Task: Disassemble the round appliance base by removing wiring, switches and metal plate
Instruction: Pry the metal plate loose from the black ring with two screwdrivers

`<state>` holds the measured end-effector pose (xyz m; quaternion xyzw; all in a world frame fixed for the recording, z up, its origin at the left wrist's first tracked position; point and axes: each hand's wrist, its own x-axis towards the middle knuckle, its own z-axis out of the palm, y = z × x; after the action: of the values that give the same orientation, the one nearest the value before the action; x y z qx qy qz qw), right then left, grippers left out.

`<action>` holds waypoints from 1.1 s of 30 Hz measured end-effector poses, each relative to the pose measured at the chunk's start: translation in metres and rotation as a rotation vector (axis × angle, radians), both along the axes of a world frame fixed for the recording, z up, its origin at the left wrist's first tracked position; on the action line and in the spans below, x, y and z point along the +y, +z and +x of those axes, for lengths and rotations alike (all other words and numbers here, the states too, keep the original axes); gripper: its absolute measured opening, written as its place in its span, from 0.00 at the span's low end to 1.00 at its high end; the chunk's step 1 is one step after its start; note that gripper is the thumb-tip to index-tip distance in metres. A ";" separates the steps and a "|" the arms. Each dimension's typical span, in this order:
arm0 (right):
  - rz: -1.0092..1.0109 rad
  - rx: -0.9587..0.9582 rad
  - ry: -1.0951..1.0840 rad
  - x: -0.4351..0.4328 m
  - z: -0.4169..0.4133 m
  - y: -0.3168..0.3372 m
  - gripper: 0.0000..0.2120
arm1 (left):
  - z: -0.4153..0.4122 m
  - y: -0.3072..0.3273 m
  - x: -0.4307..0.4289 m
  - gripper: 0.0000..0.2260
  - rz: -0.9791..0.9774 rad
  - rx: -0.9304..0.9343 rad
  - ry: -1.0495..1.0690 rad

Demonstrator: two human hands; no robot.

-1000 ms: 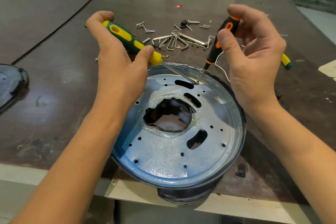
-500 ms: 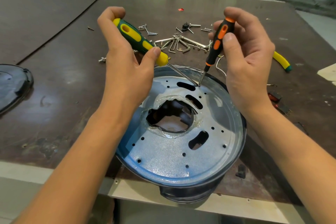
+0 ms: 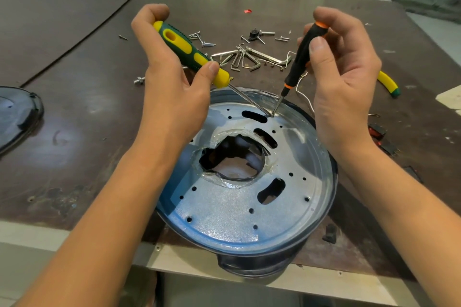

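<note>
Almost nothing has moved on the round appliance base [image 3: 249, 265] over the last second. Both screwdriver tips still meet at the same hole near the metal plate's [image 3: 224, 212] edge, at about 1 o'clock. The plate lies as flat in the housing as it did before. I read that as one stubborn fastener or catch still being worked, with the plate not yet free. Only the right thumb and fingertips have shifted slightly on their handle, which suggests a twist in progress.

The base sits at the near edge of the table [image 3: 87, 107], and its dark lower body overhangs the lip. The plate is speckled galvanised steel inside a blue-tinted rim. It is dotted with small empty holes and has long slots at 12, 1 and 5 o'clock around a ragged central opening [image 3: 232, 157] ringed with crumpled foil. No wiring or switches show inside.

The left hand [image 3: 172, 92] is wrapped round a green-and-yellow screwdriver [image 3: 189, 51], whose shaft slants down to the right. The right hand [image 3: 344, 82] pinches a slim black-and-orange screwdriver [image 3: 300, 57] between thumb and fingers, held nearly upright.

Beyond the base at 12 o'clock lie a fan of hex keys [image 3: 247, 58] and loose screws [image 3: 202, 40]. A white wire [image 3: 305, 99] is at 1 o'clock and a yellow-and-green tool handle [image 3: 388, 82] at 2. Red rocker switches [image 3: 376, 132] are at 3, and a dark round cover [image 3: 17, 117] is at 9.
</note>
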<state>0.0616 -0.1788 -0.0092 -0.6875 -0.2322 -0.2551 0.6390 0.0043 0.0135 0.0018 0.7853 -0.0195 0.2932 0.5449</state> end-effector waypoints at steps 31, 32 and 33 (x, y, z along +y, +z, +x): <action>0.018 0.003 -0.041 0.000 -0.001 0.003 0.12 | -0.001 0.002 0.000 0.29 -0.021 0.037 0.007; -0.005 -0.014 -0.051 0.000 -0.001 0.003 0.12 | -0.001 0.002 0.000 0.29 -0.019 0.037 0.009; -0.019 -0.023 -0.052 0.000 -0.001 0.003 0.12 | 0.000 0.002 0.000 0.29 -0.016 0.036 0.011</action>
<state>0.0606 -0.1786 -0.0062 -0.6964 -0.2240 -0.2776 0.6227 0.0039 0.0134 0.0036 0.7862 -0.0029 0.2822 0.5498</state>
